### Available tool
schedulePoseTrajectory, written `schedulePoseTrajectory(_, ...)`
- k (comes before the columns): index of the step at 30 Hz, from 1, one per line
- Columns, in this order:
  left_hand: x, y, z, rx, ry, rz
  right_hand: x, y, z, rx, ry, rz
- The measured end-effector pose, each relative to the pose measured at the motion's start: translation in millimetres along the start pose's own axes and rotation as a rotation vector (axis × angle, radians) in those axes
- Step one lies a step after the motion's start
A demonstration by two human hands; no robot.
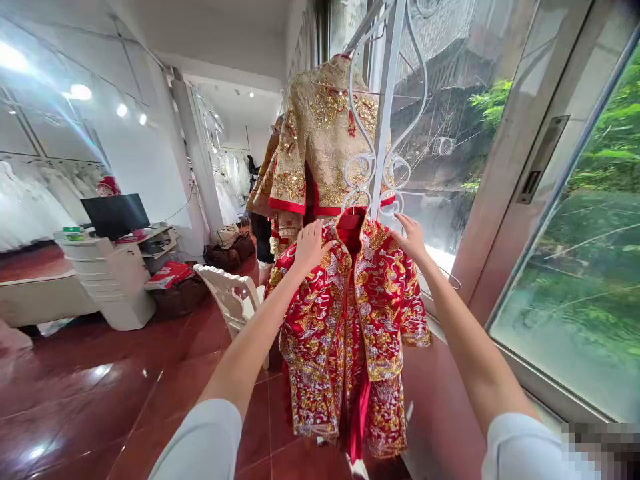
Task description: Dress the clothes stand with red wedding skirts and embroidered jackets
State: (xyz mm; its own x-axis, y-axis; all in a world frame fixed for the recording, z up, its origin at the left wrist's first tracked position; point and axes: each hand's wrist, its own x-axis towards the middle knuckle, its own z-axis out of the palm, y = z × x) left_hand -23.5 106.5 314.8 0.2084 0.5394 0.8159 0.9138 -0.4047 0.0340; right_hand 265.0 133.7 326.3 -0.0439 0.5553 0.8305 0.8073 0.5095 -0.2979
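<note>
A red embroidered jacket [385, 293] with gold and silver patterns hangs in front of me on a hanger. Its front falls open over a matching red garment. On the shoulder at the left lies my left hand [311, 247], fingers side by side and thumb stretched toward the collar. My right hand [413, 239] is at the opposite shoulder, its fingers extended and apart, the thumb side against the cloth. A white scrolled metal stand [384, 113] carries the hanger's hook.
Behind hangs a beige-gold embroidered jacket [330, 147] with red trim. A white chair [233, 297] stands to the left, near a white desk [113, 280] with a black monitor [116, 215]. Sliding windows [570, 253] line the right side. White gowns [30, 200] hang at far left.
</note>
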Motion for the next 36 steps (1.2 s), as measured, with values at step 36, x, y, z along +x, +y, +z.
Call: schedulePoseTrajectory(36,103,-48,30.0,-0.25,-0.584,-0.226,22,-28,7,-0.302,-0.437,0.357)
